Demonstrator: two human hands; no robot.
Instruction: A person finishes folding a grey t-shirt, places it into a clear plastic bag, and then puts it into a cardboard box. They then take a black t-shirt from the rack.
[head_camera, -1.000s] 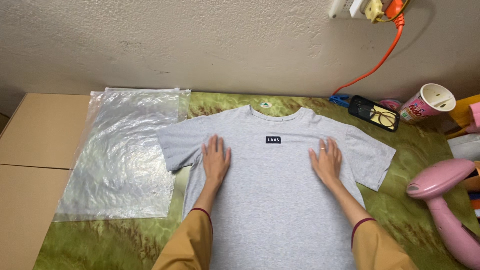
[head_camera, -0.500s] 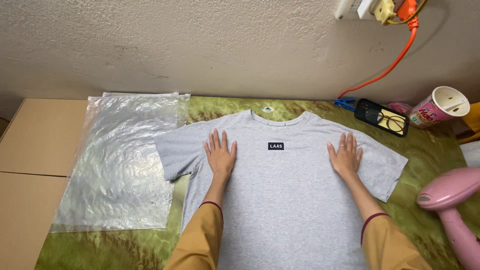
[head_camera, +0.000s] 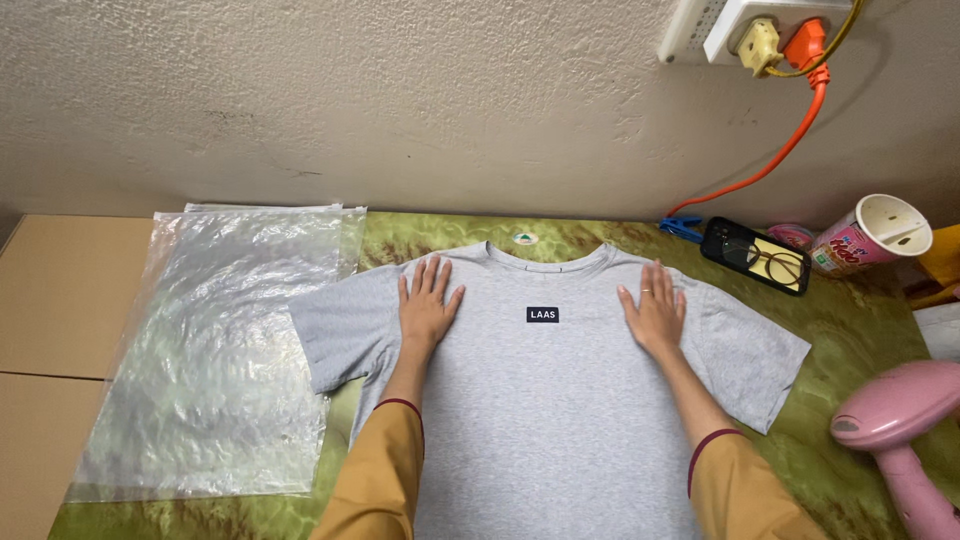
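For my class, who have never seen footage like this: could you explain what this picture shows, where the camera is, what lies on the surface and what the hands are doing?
The camera sits on a person's head and looks down, so the two arms coming in from the bottom edge are that person's own. There is no machine here. A grey T-shirt lies flat, front up, on a green patterned cover against a wall. The left hand and the right hand rest flat on its chest, fingers spread. Neither hand holds anything. To the left lies a clear plastic bag. To the right are a phone with glasses lying on it, a paper cup and a pink steamer. An orange cable runs up to a wall socket.
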